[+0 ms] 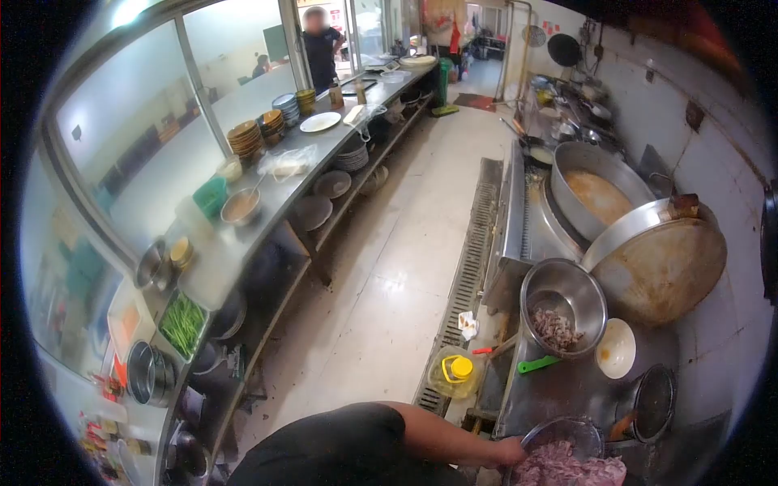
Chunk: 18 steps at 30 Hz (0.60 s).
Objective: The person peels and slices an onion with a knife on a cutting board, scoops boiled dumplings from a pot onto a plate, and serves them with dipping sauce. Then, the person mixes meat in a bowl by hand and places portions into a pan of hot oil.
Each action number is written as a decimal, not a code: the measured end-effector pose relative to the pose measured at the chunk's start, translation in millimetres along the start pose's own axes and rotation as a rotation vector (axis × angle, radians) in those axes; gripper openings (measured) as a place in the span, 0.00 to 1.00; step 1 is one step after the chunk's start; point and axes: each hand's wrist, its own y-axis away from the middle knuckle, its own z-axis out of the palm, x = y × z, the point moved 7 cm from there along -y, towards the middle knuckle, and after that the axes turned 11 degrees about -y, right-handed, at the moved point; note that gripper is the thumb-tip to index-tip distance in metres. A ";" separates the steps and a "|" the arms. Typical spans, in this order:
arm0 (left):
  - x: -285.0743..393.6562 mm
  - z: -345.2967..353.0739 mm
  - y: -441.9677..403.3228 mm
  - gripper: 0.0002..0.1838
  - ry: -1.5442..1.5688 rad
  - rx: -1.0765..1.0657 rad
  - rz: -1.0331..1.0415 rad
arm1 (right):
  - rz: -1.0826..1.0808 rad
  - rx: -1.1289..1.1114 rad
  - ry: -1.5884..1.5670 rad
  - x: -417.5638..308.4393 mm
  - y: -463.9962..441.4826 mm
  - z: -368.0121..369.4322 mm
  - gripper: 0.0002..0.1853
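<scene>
At the bottom right, my left hand [510, 451] is closed on the rim of a metal bowl [585, 429]. Raw pinkish meat [567, 466] fills this bowl, which is cut off by the lower edge of the view. A second metal bowl [579, 283] with smaller pieces of meat [556, 330] stands behind it on the counter. Beside that one are a white bowl [616, 348] and a green-handled tool [538, 364]. My right hand is out of view.
A yellow-capped oil jug [455, 374] stands left of the counter [531, 402]. A large pot [596, 182] and a tilted lid [664, 267] lie farther back. Across the aisle, a long counter [284, 182] holds dishes and green vegetables [185, 322]. A person [322, 53] stands beyond it.
</scene>
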 end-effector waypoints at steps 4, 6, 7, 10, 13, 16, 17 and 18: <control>10.3 -2.1 10.8 0.21 -0.038 -0.019 -0.109 | 0.031 -0.015 -0.089 -3.0 1.5 -5.7 0.22; 21.0 0.4 16.5 0.21 -0.134 -0.063 -0.051 | 0.045 -0.029 -0.158 -6.1 2.7 -9.6 0.22; 11.4 3.3 8.3 0.21 -0.134 -0.066 -0.051 | 0.052 -0.039 -0.203 -8.0 3.9 -13.4 0.22; -3.7 14.2 -8.9 0.20 -0.124 -0.111 0.049 | 0.075 -0.081 -0.342 -18.3 8.3 -23.7 0.21; 24.5 10.4 10.4 0.19 -0.157 -0.063 -0.036 | 0.093 -0.148 -0.500 -31.6 16.5 -41.7 0.21; 48.7 9.7 29.5 0.18 -0.187 -0.111 -0.109 | 0.115 -0.241 -0.636 -42.9 24.2 -60.6 0.20; 55.0 10.0 36.3 0.17 -0.160 -0.115 -0.149 | 0.123 -0.285 -0.674 -46.8 26.4 -64.8 0.20; 58.8 10.3 41.6 0.17 -0.133 -0.119 -0.189 | 0.134 -0.319 -0.698 -48.6 29.6 -69.6 0.20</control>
